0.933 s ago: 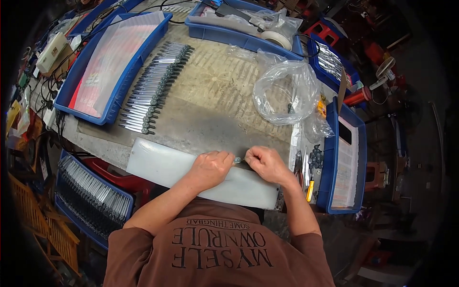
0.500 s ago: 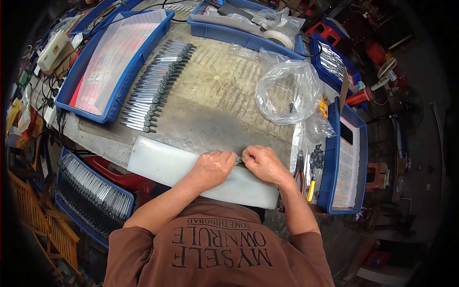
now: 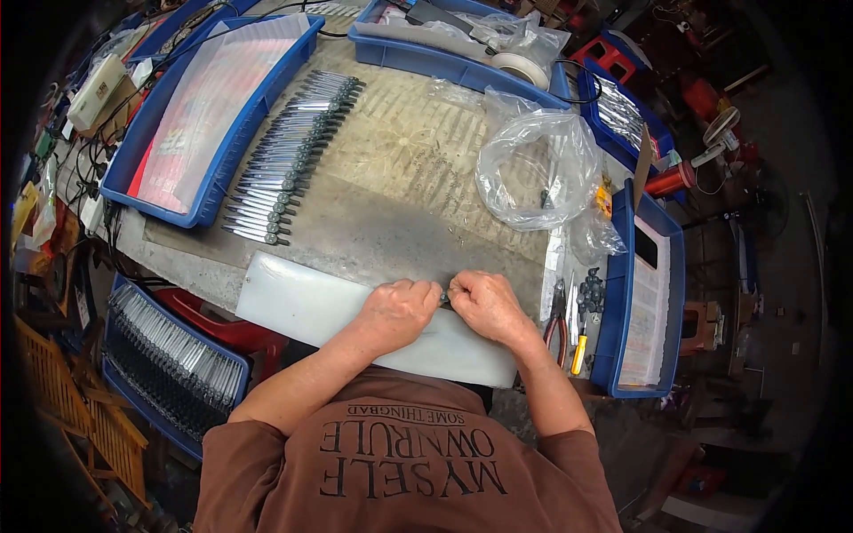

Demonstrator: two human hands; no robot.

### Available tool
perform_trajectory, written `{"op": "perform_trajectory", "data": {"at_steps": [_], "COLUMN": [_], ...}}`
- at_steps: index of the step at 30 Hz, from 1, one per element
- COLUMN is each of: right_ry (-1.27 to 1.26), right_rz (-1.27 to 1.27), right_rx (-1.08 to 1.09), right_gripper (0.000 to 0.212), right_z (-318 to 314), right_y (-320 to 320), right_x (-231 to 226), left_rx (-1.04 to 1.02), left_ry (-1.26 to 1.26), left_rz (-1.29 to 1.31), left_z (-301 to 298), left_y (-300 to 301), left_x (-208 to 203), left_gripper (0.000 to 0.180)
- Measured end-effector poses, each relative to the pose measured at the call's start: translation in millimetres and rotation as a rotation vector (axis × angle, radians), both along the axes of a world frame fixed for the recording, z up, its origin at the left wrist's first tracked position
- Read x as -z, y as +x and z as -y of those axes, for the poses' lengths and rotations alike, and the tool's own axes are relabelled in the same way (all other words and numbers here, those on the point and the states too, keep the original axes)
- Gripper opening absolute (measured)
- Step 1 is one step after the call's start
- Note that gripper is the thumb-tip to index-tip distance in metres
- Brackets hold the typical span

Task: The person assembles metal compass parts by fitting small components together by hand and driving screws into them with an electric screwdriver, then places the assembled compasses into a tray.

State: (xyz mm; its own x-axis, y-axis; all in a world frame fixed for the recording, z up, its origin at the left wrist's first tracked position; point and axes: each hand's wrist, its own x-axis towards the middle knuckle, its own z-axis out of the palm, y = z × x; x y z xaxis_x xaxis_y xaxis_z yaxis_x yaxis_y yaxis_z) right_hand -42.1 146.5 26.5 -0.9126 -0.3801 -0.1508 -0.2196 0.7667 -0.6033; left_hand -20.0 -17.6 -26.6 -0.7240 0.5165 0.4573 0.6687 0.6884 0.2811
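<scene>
Pinching a small dark part (image 3: 444, 299) between them, the left hand (image 3: 398, 313) and right hand (image 3: 485, 304), fingers curled, nearly meet at a pale board's (image 3: 302, 298) far edge; slim silvery pieces (image 3: 289, 160) line the table (image 3: 391, 213) beyond.

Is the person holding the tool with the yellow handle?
No, the yellow-handled tool lies near the pliers, apart from the left hand and right hand.
</scene>
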Motion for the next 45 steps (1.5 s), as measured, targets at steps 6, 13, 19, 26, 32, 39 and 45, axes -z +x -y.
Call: {"op": "perform_trajectory", "data": {"at_steps": [6, 13, 19, 26, 32, 39, 45], "right_ry": [0.028, -0.034, -0.152, 0.069, 0.255, 0.325, 0.057], "right_rz": [-0.028, -0.044, -0.093, -0.153, -0.145, -0.107, -0.044], "right_rx": [-0.004, -0.002, 0.152, 0.222, 0.152, 0.121, 0.219], "right_gripper": [0.014, 0.018, 0.015, 0.017, 0.021, 0.021, 0.022], "right_z": [1, -8, -22, -15, -10, -5, -13], "right_y": [1, -5, -39, -80, -96, -103, -90], "right_x": [0, -2, -1, 19, 27, 23, 18], "left_rx": [-0.006, -0.003, 0.001, -0.007, 0.0, -0.004, -0.005], "left_ry": [-0.013, 0.02, 0.085, 0.095, 0.101, 0.099, 0.097], "left_rz": [0.016, 0.061, 0.092, 0.118, 0.12, 0.113, 0.113], "left_z": [0, 1, 3, 2, 2, 2, 2], "left_y": [0, -1, -2, -1, -2, -2, -2], "left_x": [1, -2, -6, -7, -5, -6, -6], "left_gripper": [0.009, 0.013, 0.016, 0.012, 0.011, 0.01, 0.011]}}
